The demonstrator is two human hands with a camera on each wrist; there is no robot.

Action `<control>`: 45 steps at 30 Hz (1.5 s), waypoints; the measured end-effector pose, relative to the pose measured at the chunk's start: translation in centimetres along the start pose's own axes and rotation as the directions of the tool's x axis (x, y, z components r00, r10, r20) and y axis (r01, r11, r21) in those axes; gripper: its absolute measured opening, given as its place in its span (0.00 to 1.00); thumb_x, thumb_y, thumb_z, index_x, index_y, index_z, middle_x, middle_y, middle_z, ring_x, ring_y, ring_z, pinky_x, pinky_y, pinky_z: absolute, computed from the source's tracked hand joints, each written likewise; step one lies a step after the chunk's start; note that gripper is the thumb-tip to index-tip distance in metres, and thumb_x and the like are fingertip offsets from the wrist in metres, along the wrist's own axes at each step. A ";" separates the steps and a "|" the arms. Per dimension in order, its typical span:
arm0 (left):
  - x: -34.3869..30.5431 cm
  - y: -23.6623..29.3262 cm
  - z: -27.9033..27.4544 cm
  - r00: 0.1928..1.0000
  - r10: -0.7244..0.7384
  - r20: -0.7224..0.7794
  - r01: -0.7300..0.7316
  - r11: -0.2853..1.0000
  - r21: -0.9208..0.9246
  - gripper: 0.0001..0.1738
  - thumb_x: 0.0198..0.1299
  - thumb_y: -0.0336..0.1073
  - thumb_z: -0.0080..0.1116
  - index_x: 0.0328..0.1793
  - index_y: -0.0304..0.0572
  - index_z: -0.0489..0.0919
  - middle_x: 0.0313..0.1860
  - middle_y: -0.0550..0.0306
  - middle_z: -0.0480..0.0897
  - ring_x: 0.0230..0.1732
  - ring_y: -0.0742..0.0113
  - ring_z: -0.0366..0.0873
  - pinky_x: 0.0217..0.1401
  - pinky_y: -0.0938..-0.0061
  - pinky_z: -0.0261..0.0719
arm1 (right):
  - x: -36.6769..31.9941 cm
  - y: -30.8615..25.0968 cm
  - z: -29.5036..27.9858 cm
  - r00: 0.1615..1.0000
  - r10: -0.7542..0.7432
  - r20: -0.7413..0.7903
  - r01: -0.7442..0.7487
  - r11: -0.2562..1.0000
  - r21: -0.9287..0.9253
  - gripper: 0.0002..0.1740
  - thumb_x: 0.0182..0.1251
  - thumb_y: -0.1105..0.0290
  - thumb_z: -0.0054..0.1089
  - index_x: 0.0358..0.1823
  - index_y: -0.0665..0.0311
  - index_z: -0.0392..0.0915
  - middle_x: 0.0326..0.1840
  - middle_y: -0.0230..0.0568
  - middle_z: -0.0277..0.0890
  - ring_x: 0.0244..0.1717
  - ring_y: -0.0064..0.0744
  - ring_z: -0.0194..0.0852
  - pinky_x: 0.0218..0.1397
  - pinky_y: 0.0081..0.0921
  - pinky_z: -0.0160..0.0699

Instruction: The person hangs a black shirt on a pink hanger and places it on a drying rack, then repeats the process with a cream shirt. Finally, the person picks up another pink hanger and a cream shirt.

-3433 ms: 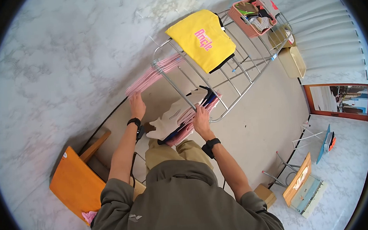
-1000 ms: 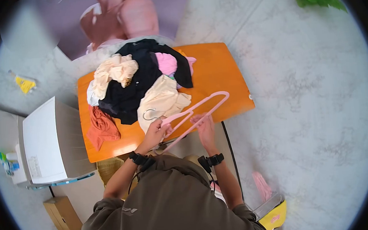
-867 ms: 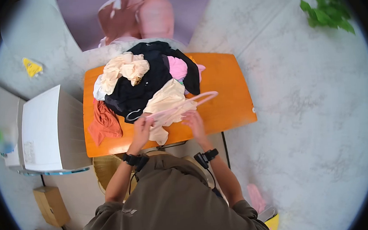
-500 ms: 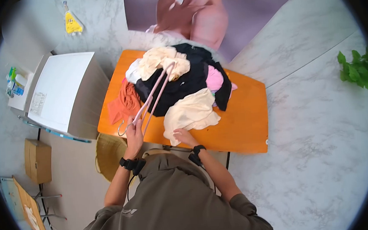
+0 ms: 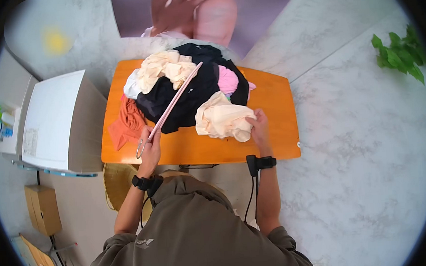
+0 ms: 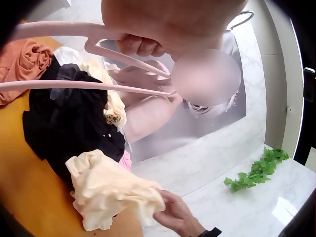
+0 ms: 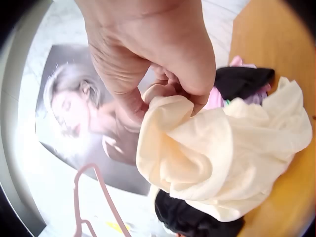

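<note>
My left hand (image 5: pixel 150 149) grips a pink hanger (image 5: pixel 176 99) near its metal hook, and the hanger slants up over the dark clothes (image 5: pixel 175 108). The left wrist view shows curled fingers round the hanger (image 6: pixel 64 85). My right hand (image 5: pixel 260 132) pinches the right edge of a cream garment (image 5: pixel 223 116) above the front of the orange table (image 5: pixel 276 124). In the right wrist view, thumb and fingers of the right hand (image 7: pixel 153 59) close on the bunched cream cloth (image 7: pixel 247 148).
On the table lie an orange garment (image 5: pixel 127 122), a second cream garment (image 5: pixel 164 70), a white one and a pink one (image 5: pixel 227 80). A white-topped cabinet (image 5: pixel 54 123) stands at the left. Below the table's left front is a woven basket (image 5: pixel 118 182). Green leaves (image 5: pixel 401 55) hang at the right.
The view has turned from the drying rack to the table. My left hand holds a pink hanger, swung from pointing right to pointing up. My right hand left the hanger and took the cream garment, moving it right.
</note>
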State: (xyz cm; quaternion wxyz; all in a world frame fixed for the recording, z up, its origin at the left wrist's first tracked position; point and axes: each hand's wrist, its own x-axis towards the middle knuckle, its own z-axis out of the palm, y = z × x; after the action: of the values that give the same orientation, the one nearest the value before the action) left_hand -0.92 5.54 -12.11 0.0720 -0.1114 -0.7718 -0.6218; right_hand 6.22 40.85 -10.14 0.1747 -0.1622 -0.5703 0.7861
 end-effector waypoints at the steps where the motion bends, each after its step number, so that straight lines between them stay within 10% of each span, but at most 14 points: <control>1: 0.5 0.9 0.7 0.999 0.011 0.035 -0.010 1.000 -0.015 0.08 0.70 0.33 0.52 0.37 0.41 0.69 0.23 0.67 0.66 0.25 0.80 0.59 0.25 0.79 0.57 | -0.3 -1.7 0.3 1.000 -0.015 -0.021 0.015 1.000 -0.002 0.16 0.59 0.85 0.59 0.40 0.60 0.64 0.37 0.32 0.72 0.40 0.21 0.74 0.40 0.17 0.75; 9: 1.8 3.0 8.0 0.956 -0.022 0.292 0.119 0.940 -0.319 0.10 0.71 0.36 0.51 0.37 0.40 0.70 0.23 0.72 0.61 0.25 0.84 0.54 0.25 0.83 0.54 | -4.1 -12.7 5.5 0.955 -0.294 0.051 0.295 0.955 -0.022 0.12 0.67 0.81 0.54 0.44 0.60 0.62 0.39 0.33 0.70 0.41 0.20 0.73 0.43 0.19 0.78; 17: 2.6 7.5 10.8 0.878 0.216 0.427 -0.074 0.943 -0.324 0.16 0.61 0.33 0.63 0.32 0.41 0.64 0.22 0.66 0.61 0.24 0.78 0.58 0.25 0.79 0.59 | -5.7 -18.3 7.9 0.886 -0.461 0.053 0.457 0.886 0.076 0.13 0.66 0.81 0.54 0.46 0.60 0.62 0.43 0.37 0.73 0.43 0.23 0.75 0.44 0.21 0.80; 29: 3.4 11.6 8.9 0.831 0.190 0.523 0.131 0.847 -0.515 0.26 0.48 0.26 0.72 0.52 0.38 0.72 0.29 0.68 0.73 0.26 0.87 0.62 0.27 0.89 0.59 | -5.2 -14.2 12.5 0.925 -0.381 0.003 0.381 0.925 -0.008 0.12 0.65 0.81 0.57 0.46 0.66 0.65 0.41 0.37 0.75 0.41 0.21 0.76 0.45 0.18 0.77; 36: 5.6 13.2 9.2 0.883 0.346 0.317 -0.210 0.896 -0.392 0.22 0.49 0.28 0.69 0.49 0.35 0.74 0.36 0.62 0.78 0.37 0.80 0.72 0.39 0.84 0.72 | -5.3 -12.8 13.3 0.956 -0.214 0.202 0.244 0.960 -0.136 0.19 0.66 0.78 0.57 0.57 0.68 0.68 0.47 0.37 0.76 0.48 0.20 0.74 0.50 0.19 0.75; 45: 9.4 15.2 7.9 0.862 0.419 0.286 -0.309 0.881 -0.358 0.13 0.55 0.24 0.59 0.47 0.32 0.75 0.36 0.62 0.77 0.39 0.77 0.72 0.44 0.80 0.73 | -4.3 -6.7 10.4 0.953 -0.259 0.160 0.294 0.918 -0.265 0.29 0.59 0.75 0.65 0.62 0.65 0.68 0.54 0.38 0.75 0.50 0.25 0.73 0.53 0.25 0.75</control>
State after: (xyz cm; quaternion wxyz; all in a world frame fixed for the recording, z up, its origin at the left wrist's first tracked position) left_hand -5.83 17.12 2.85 0.0313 -0.3767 -0.6329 -0.6757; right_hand 5.89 32.11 -0.44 0.2237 -0.0552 -0.7044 0.6714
